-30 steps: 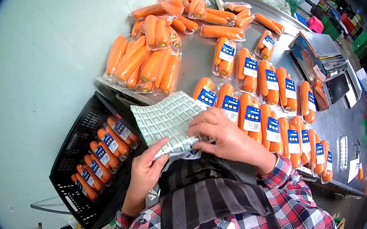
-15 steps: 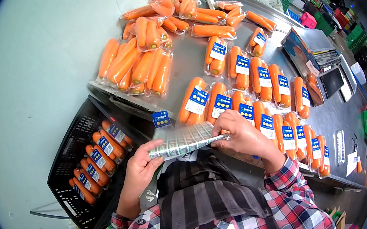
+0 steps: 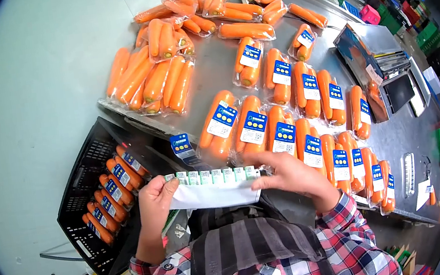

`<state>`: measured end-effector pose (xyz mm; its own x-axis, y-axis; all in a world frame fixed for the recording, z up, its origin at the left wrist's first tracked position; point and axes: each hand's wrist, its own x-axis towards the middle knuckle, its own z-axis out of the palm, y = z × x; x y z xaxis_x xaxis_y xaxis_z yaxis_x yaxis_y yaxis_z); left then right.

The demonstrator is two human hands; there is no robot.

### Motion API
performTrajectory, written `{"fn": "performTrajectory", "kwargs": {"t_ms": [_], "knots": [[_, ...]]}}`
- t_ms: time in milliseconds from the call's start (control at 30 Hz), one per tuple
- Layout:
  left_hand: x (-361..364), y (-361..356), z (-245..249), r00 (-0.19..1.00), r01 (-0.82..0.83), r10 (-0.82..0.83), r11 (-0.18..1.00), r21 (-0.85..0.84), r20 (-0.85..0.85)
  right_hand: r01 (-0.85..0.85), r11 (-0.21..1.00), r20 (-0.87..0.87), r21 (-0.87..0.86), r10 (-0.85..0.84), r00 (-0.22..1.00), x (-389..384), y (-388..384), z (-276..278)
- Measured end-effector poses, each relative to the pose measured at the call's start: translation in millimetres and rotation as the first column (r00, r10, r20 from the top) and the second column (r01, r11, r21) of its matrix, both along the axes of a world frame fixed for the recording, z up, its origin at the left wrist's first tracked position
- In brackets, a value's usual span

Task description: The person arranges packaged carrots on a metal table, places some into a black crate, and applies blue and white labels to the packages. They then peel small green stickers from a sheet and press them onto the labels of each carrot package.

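Note:
My left hand [image 3: 154,202] pinches the left end of a sheet of stickers [image 3: 214,195], its thumb on top. The sheet's white backing faces me, and a row of small green-and-white printed stickers runs along its upper edge. At the other end my right hand [image 3: 294,175] has its thumb and fingers closed around the sheet's corner. Just beyond the sheet, bagged carrots [image 3: 218,126] with blue-and-white labels lie in rows on the metal table [image 3: 205,67]. A loose blue label [image 3: 180,142] stands at the table's near edge, left of these bags.
Unlabelled bags of carrots [image 3: 157,82] are heaped at the table's far left. A black crate [image 3: 77,173] holding several labelled bags stands below on the left, beside the wall [image 3: 36,134]. To the right on the table is a box-like device [image 3: 383,66] with a dark screen.
The sticker sheet has turned from a blurred, printed face to its white backing, with one sticker row showing along the top. Both hands still hold its ends; the view has shifted slightly.

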<state>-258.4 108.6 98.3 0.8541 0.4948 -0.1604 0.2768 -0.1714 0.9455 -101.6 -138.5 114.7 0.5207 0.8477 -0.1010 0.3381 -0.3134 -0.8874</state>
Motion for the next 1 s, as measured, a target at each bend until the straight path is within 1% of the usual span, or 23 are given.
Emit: {"fn": "performTrajectory", "kwargs": {"t_ms": [33, 67, 133, 167, 233, 333, 367, 400, 467, 500, 533, 567, 600, 633, 667, 733, 767, 833, 867, 933, 967, 1000], "knots": [[4, -1, 4, 0.999, 0.034, -0.034, 0.999, -0.003, -0.018, -0.008, 1.0, -0.125, 0.021, 0.011, 0.992, 9, -5, -4], [7, -3, 7, 0.997, 0.065, -0.066, 0.998, -0.006, -0.036, 0.003, 0.998, -0.084, 0.06, 0.002, 0.996, 13, -5, -1], [13, -5, 11, 0.989, 0.125, -0.119, 0.99, 0.067, -0.087, -0.069, 0.998, 0.055, 0.007, 0.069, 0.996, 21, -3, 7], [16, -5, 13, 0.983, 0.157, -0.146, 0.982, 0.103, -0.111, -0.114, 0.993, 0.133, 0.042, 0.107, 0.985, 24, -1, 1], [25, -13, 27, 0.979, 0.173, -0.16, 0.98, 0.099, -0.126, -0.206, 0.974, 0.286, 0.096, 0.172, 0.943, 27, 1, -14], [34, -15, 33, 0.973, 0.191, -0.181, 0.98, 0.058, -0.143, -0.224, 0.975, 0.263, -0.002, 0.217, 0.94, 30, 6, -18], [37, -13, 31, 0.97, 0.2, -0.193, 0.979, 0.03, -0.145, -0.214, 0.976, 0.244, 0.031, 0.2, 0.949, 30, 7, -20], [42, -10, 27, 0.967, 0.212, -0.21, 0.977, 0.001, -0.145, -0.216, 0.976, 0.241, 0.019, 0.205, 0.949, 30, 9, -21], [51, 3, 11, 0.951, 0.272, -0.266, 0.962, 0.019, -0.158, -0.207, 0.978, 0.229, -0.008, 0.204, 0.952, 27, 11, -22], [57, 11, 2, 0.941, 0.303, -0.295, 0.953, 0.023, -0.166, -0.155, 0.988, 0.296, 0.029, 0.14, 0.945, 23, 11, -26], [61, 18, -8, 0.939, 0.312, -0.303, 0.95, 0.029, -0.162, -0.048, 0.998, 0.14, 0.026, 0.044, 0.989, 21, 12, -26], [65, 25, -17, 0.938, 0.317, -0.308, 0.948, 0.035, -0.158, 0.057, 0.998, -0.016, 0.01, -0.057, 0.998, 20, 13, -25], [67, 32, -26, 0.938, 0.32, -0.311, 0.946, 0.041, -0.155, 0.158, 0.987, -0.17, -0.02, -0.159, 0.972, 20, 14, -24], [68, 37, -34, 0.952, 0.286, -0.286, 0.958, -0.014, -0.108, 0.341, 0.938, -0.278, 0.063, -0.311, 0.909, 26, 11, -53], [67, 41, -36, 0.955, 0.28, -0.283, 0.959, -0.038, -0.092, 0.56, 0.825, -0.555, 0.076, -0.432, 0.711, 36, 16, -61], [66, 46, -38, 0.959, 0.27, -0.276, 0.959, -0.088, -0.067, 0.701, 0.693, -0.548, -0.172, -0.658, 0.516, 62, 18, -77], [64, 46, -39, 0.965, 0.249, -0.259, 0.955, -0.161, -0.045, 0.738, 0.648, -0.522, -0.189, -0.703, 0.483, 69, 24, -85], [57, 53, -48, 0.948, 0.301, -0.311, 0.945, -0.129, -0.069, 0.803, 0.557, -0.463, -0.213, -0.781, 0.419, 83, 36, -98], [54, 57, -51, 0.938, 0.328, -0.337, 0.938, -0.111, -0.081, 0.812, 0.544, -0.448, -0.213, -0.793, 0.413, 88, 42, -102], [51, 59, -52, 0.943, 0.318, -0.328, 0.938, -0.134, -0.061, 0.831, 0.514, -0.422, -0.213, -0.815, 0.397, 94, 50, -110], [50, 62, -54, 0.942, 0.322, -0.331, 0.938, -0.129, -0.057, 0.825, 0.532, -0.388, -0.192, -0.813, 0.434, 97, 52, -113], [49, 64, -56, 0.941, 0.326, -0.334, 0.937, -0.123, -0.051, 0.822, 0.529, -0.333, -0.213, -0.83, 0.447, 100, 54, -117]]}}
